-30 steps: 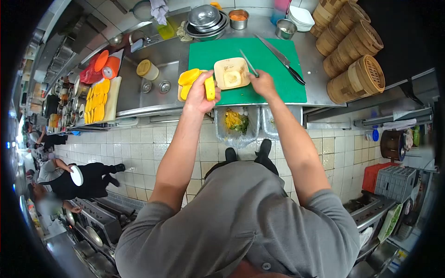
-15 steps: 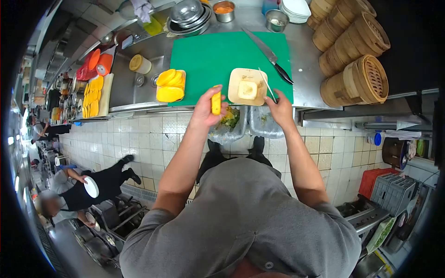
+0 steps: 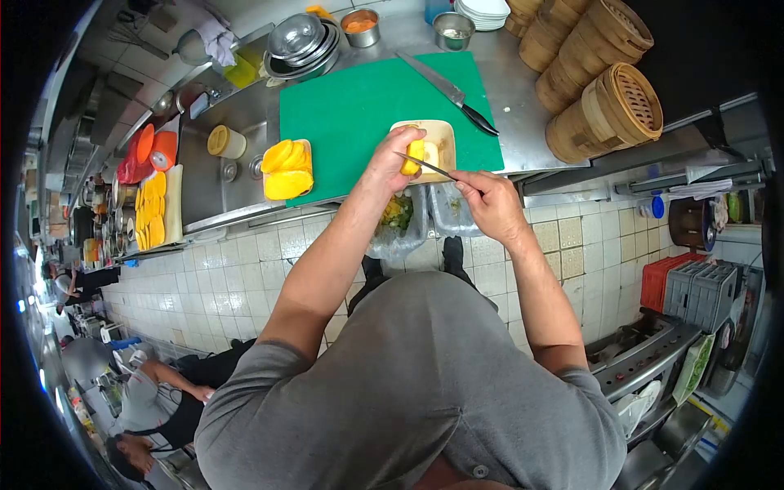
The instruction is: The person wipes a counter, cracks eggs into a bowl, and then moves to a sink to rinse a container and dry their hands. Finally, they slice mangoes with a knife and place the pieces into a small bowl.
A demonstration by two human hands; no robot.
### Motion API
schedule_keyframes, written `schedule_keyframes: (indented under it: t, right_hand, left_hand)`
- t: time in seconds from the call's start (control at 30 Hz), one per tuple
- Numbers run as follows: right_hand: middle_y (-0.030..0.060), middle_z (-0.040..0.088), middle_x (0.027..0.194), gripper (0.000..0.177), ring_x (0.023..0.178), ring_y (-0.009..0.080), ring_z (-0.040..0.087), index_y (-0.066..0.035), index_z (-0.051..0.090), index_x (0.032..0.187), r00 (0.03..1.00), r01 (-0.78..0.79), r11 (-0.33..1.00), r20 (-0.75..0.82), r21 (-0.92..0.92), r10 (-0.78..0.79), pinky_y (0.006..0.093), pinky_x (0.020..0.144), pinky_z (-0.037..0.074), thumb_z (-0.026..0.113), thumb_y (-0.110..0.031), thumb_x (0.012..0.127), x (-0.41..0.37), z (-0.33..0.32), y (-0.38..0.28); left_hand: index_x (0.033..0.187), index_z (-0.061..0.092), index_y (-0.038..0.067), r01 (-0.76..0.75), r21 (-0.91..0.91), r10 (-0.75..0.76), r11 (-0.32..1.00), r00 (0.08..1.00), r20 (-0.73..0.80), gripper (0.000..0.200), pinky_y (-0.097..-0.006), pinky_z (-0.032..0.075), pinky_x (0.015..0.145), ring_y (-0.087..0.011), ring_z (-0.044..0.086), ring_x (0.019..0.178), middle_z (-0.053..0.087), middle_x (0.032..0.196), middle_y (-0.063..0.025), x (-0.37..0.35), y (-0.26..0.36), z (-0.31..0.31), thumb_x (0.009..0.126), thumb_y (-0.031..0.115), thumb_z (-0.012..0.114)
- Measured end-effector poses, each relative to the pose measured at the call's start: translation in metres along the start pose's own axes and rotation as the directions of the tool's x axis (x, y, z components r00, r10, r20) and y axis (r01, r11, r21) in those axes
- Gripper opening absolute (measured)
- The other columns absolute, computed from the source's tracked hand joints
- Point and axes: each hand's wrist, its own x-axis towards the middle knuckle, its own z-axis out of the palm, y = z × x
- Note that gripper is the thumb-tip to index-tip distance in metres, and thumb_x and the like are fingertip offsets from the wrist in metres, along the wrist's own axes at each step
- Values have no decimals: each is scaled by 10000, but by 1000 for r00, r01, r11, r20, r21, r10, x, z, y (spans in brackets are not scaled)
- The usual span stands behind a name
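My left hand (image 3: 390, 157) is closed round a yellow piece of mango (image 3: 415, 155), held above the front of the green cutting board (image 3: 343, 110). In my right hand (image 3: 493, 204) is a small knife (image 3: 433, 169), its blade pointing left and lying against the mango piece. Just behind both hands sits a square beige bowl (image 3: 446, 135) with something pale in it, partly hidden by my left hand. Several yellow mango slices (image 3: 286, 167) fill a small tray on the board's left. A large black-handled knife (image 3: 449, 91) lies on the board's right side.
Below the counter edge are two plastic-lined bins (image 3: 396, 224), one with yellow and green scraps. Left is a sink (image 3: 196, 192) holding a lidded tub (image 3: 225, 142). Bamboo steamers (image 3: 600, 114) stand right; metal bowls (image 3: 302, 45) stand behind. Co-workers (image 3: 151, 400) are at lower left.
My left hand has moved right with the mango piece, over the beige bowl. My right hand has turned the small knife so its blade meets the mango. The view has shifted slightly.
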Motion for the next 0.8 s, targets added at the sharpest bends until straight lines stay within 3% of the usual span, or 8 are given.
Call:
schedule_keyframes:
  t: [0.3,0.5,0.6,0.7,0.73,0.8]
  right_hand:
    - [118,721,871,199,794,336,699,-171,781,1140,999,0,988,-45,-157,-7,438,690,551,676,-158,972,2,6,-5]
    - [90,732,898,229,812,315,706,-199,785,1141,992,43,984,-112,-170,-63,437,711,565,666,-138,956,9,19,11]
    - [86,738,911,232,836,312,713,-194,785,1140,992,46,985,-108,-165,-64,442,734,570,666,-136,949,17,24,19]
    - [89,745,934,227,860,320,718,-190,783,1142,997,-11,983,-74,-186,-3,446,753,572,666,-145,952,25,23,23]
    - [91,746,941,226,867,324,718,-191,782,1143,998,-15,983,-59,-185,4,447,757,572,662,-150,956,27,21,24]
    - [93,749,957,224,881,332,718,-193,780,1146,1000,-23,983,-23,-181,19,450,765,573,655,-158,963,31,20,27]
  left_hand:
    - [1210,554,164,-75,-15,75,997,997,0,398,-372,491,566,-182,635,815,625,1010,-22,-9,14,1,871,263,739]
    - [1214,557,159,-25,-22,27,999,992,120,400,-371,491,559,-179,635,825,625,1017,-15,9,3,-17,887,306,735]
    - [1246,554,171,29,-4,-28,1000,985,169,471,-363,496,580,-171,630,839,632,1025,-10,17,1,-24,928,469,733]
    - [1305,544,192,110,-166,-60,980,958,280,629,-349,500,617,-158,627,855,640,1075,-9,-1,11,-27,924,677,670]
    - [1386,506,210,124,-174,-50,977,925,377,756,-358,549,693,-161,650,928,639,1136,-17,4,7,-42,888,771,607]
    - [1407,484,199,54,-151,17,987,902,432,806,-359,587,704,-193,678,940,642,1179,-32,7,-4,-55,858,774,617]
